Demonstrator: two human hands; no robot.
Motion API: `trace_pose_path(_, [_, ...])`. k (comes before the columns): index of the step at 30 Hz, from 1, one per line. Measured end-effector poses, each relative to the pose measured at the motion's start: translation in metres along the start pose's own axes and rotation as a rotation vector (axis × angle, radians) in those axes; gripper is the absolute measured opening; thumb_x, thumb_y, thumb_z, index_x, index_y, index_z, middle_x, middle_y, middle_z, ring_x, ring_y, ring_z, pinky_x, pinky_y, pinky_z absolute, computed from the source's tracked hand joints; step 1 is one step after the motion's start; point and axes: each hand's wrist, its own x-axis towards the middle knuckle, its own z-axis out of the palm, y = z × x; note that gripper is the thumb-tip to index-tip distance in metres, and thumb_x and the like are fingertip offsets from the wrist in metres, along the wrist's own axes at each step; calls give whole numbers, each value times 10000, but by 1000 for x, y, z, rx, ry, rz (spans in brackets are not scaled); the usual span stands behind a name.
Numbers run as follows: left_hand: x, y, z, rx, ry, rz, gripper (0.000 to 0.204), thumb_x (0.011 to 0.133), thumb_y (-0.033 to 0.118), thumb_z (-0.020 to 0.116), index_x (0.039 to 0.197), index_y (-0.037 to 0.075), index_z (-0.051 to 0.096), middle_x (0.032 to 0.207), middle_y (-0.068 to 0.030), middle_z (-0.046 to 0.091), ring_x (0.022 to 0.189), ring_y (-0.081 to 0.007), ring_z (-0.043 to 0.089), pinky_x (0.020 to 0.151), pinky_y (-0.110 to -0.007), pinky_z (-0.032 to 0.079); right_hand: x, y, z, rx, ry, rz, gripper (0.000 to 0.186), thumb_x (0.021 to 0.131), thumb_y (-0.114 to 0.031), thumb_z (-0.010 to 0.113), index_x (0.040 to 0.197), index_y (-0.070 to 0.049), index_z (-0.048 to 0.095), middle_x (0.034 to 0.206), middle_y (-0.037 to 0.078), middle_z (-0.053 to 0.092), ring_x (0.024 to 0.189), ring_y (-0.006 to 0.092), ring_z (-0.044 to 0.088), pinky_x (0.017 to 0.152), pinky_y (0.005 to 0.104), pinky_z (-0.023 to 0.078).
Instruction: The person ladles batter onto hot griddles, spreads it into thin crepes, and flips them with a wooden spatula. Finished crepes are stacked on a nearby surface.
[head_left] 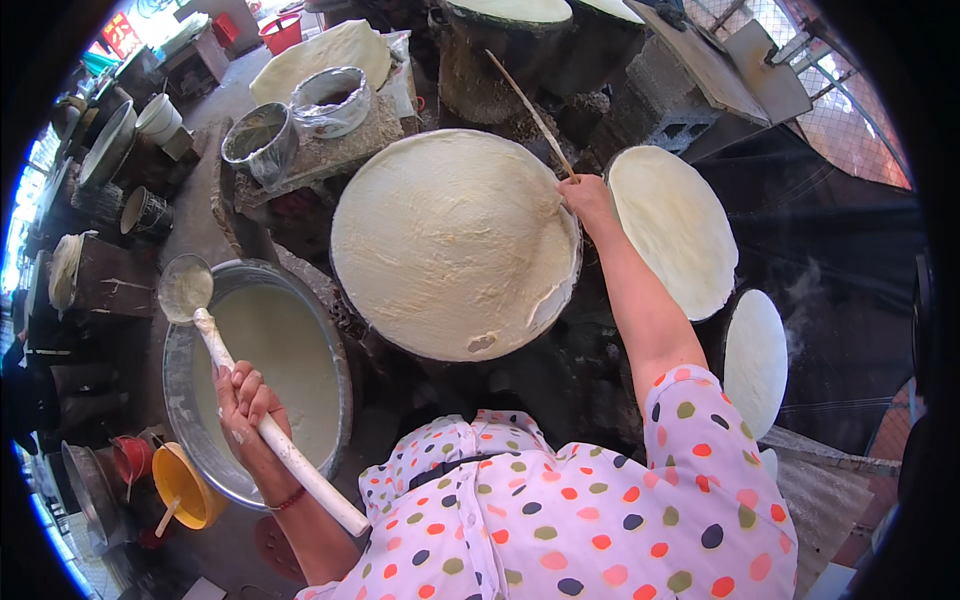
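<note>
My left hand [250,410] is wrapped round the thick white handle of a ladle [186,288]. The ladle's round bowl is raised over the far-left rim of a wide metal tub [345,385] of pale, thin batter [270,345]. In front of me lies a large, round, cream-coloured sheet [450,235], bulging up in the middle. Its lower right edge is ragged, with a small hole near the front. My right hand [590,200] is at the sheet's right edge, closed on a thin wooden stick [525,105] that slants up and away to the left.
Two more pale round sheets [675,230] [756,360] lie to the right. Behind the tub, a bench [340,140] bears a metal pot [262,145], a smeared white bucket [332,100] and a folded pale sheet [325,60]. A yellow bucket [190,485] stands at lower left.
</note>
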Motion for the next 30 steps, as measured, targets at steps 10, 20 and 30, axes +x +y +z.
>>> trace_pose_path(10, [5,-54,43,-100,-138,-253,193,1030,183,381,878,65,363,670,23,297,491,-42,286,385,-192,328,-52,24,-37,502,131,-105,321,865,-327,611,923,-17,670,848,137,687,801,245,652,743,343,497])
trace_pose_path(20, [32,-199,111,102,-533,-936,132,1009,88,378,888,50,342,681,3,303,512,-56,320,415,-202,329,-300,171,-39,560,615,277,264,926,-269,555,932,-24,656,662,82,597,598,177,571,573,326,440])
trace_pose_path(30, [-50,-304,93,39,-475,-1820,158,1020,138,320,892,50,351,731,-20,330,546,-95,356,471,-231,366,-591,161,50,397,914,1157,252,879,-325,584,959,-109,686,796,119,672,759,294,662,659,414,491])
